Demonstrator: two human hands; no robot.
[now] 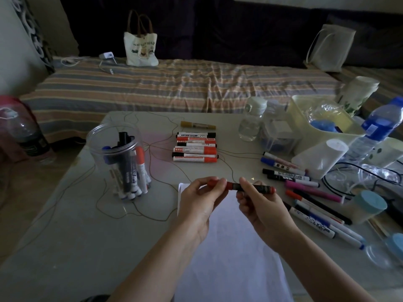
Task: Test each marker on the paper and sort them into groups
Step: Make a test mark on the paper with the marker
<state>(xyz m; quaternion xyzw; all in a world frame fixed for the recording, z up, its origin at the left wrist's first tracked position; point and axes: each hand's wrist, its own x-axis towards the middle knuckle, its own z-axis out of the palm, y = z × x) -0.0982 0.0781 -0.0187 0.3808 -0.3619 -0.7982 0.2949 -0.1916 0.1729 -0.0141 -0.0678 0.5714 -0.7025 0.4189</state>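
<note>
1. The table (72,225) is the largest thing in view, a pale top with thin brown lines looping across it. All places below are given from the white paper (229,247), which lies flat on the table's near middle.
2. A cream plastic bin (305,114) stands well beyond the paper to the right, with a clear bottle (250,123) just left of it and a blue-labelled water bottle (375,125) on its right.
3. A clear jar (118,158) stands beyond the paper to the left, well apart from it, holding several markers upright, caps down.
4. A tidy row of markers (196,148) with red and black caps lies side by side straight beyond the paper; a yellow marker (198,125) lies alone farther out.
5. A loose spread of markers (305,188), black, blue, pink and red, lies just right of the paper, some crossing one another.
6. The left hand (200,205) hovers over the paper's far edge, its fingers and thumb curled round the red cap end of the red marker (250,188).
7. The right hand (261,205) is beside it above the paper, thumb and fingers pinching the marker's dark barrel.
8. The red marker is held level above the paper's far edge, touching neither paper nor table; whether the cap is seated or partly pulled off cannot be told.
</note>
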